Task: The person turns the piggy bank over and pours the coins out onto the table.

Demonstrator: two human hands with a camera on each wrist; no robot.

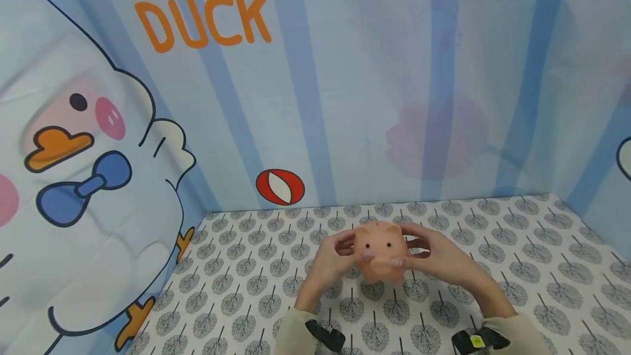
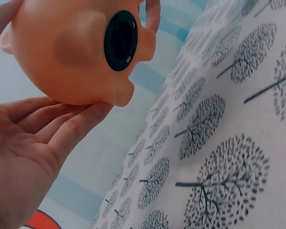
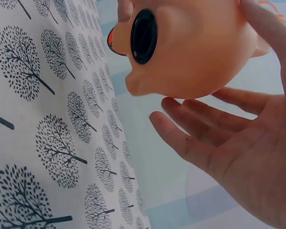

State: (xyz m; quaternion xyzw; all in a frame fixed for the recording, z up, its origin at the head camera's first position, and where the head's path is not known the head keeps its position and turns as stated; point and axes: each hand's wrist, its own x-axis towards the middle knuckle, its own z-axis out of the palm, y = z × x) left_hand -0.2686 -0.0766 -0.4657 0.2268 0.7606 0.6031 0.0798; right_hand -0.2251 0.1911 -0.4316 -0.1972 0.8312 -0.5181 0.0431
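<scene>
An orange-pink piggy bank point(image 1: 379, 248) is held up between both hands, its face with two black eyes towards me in the head view. My left hand point(image 1: 332, 259) grips its left side, thumb on the front near the snout and fingers along the side. On the other side my right hand point(image 1: 439, 253) grips it the same way. Both wrist views show the bank's underside off the cloth, with a round black plug point(image 2: 121, 40) between stubby feet. The right hand's fingers point(image 3: 200, 119) lie along its side, the forefinger side partly apart from it.
A white tablecloth point(image 1: 256, 305) printed with grey trees covers the table below. Behind it hangs a blue-striped curtain point(image 1: 355, 97) with the word DUCK and a red-and-white ball print. A large cartoon duck point(image 1: 98, 256) is printed on the left side. Black straps circle both wrists.
</scene>
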